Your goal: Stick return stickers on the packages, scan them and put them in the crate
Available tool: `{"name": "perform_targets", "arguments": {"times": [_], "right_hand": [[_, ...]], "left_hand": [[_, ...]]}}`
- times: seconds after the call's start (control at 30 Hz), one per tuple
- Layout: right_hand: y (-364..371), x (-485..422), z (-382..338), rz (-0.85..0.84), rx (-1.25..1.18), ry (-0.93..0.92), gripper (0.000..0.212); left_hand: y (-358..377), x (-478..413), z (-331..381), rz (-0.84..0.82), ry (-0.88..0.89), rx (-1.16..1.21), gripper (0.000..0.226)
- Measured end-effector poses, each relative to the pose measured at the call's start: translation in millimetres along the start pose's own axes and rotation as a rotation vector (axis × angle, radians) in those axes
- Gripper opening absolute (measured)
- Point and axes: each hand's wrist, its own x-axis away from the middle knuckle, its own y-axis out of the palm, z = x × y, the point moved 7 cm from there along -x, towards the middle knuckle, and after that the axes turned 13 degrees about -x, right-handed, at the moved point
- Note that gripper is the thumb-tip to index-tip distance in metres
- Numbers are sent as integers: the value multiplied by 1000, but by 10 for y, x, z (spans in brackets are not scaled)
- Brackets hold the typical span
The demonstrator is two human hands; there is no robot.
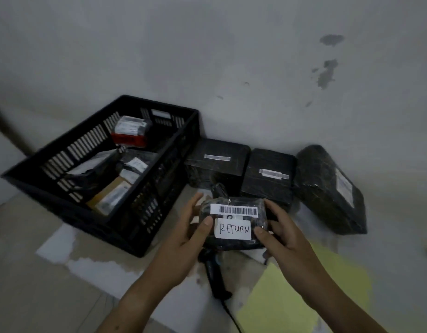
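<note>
- A small package wrapped in shiny black plastic (232, 245) is held up at lower centre of the frame, above the beige surface and just right of the crate.
- A white rectangular sticker hand-lettered "RETURN" (232, 229) sits on its top face, directly below a white barcode label strip (234, 209).
- The left hand (190, 227) grips the package's left end: thumb on top beside the sticker, fingers (195, 200) curled round the far edge.
- The right hand (282, 234) grips the right end the same way, thumb pressing at the sticker's right edge.
- A black slatted plastic crate (125, 227) stands at centre left; inside lie several parcels, among them 1 with a red band (131, 138) and 1 brown (111, 195).
- 3 black-wrapped boxes with white labels (217, 162) (270, 174) (330, 188) line the grey wall right of the crate, the rightmost tilted.
- A black handheld scanner with a cable (214, 277) lies on the surface under the held package.
- A pale yellow paper sheet (303, 292) lies at lower right.
</note>
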Motion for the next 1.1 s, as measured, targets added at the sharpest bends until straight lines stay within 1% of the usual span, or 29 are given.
{"name": "perform_targets", "arguments": {"times": [0.07,0.17,0.23,0.3,0.33,0.37,0.43,0.47,0.53,0.63,0.77,0.83,0.9,1.0,1.1], "right_hand": [[299,-150,-48,-47,9,7,53],[732,-412,-122,-98,16,10,47],[995,-610,-161,-114,30,17,46],[1261,-826,-206,-114,55,25,46],[1402,-943,-243,-119,75,18,46],[1543,-1061,-301,-131,91,-7,45],[1855,-1312,-441,-171,129,-86,41],[2015,-1430,-517,-190,169,-123,40],[2326,-1687,-630,-218,300,-199,44],[2782,-2076,-618,-281,561,-312,51],[3268,-2427,-281,-410,958,-350,60],[3437,-2525,-123,-454,1116,-343,64],[3549,-2607,23,-481,1164,-261,65],[3668,-2679,182,-503,1114,-141,62],[3725,-2686,287,-520,1155,-112,59]], "left_hand": [[-473,-19,-65,62,36,-107,49],[-1339,-67,-274,276,95,-325,38],[-1899,-109,-433,414,99,-471,35],[-2390,-173,-690,511,69,-655,34],[-2586,-210,-850,534,46,-758,37],[-2727,-254,-1037,522,6,-857,46],[-2822,-305,-1389,453,-56,-1010,67],[-2799,-309,-1521,430,-65,-1047,71],[-2742,-296,-1647,449,-49,-1034,69],[-2704,-290,-1612,516,-2,-1016,63],[-2691,-292,-1629,547,35,-969,58],[-2688,-293,-1641,558,33,-935,59],[-2692,-295,-1640,565,34,-914,58],[-2689,-290,-1653,570,37,-886,56],[-2691,-298,-1671,570,31,-874,55]]}}
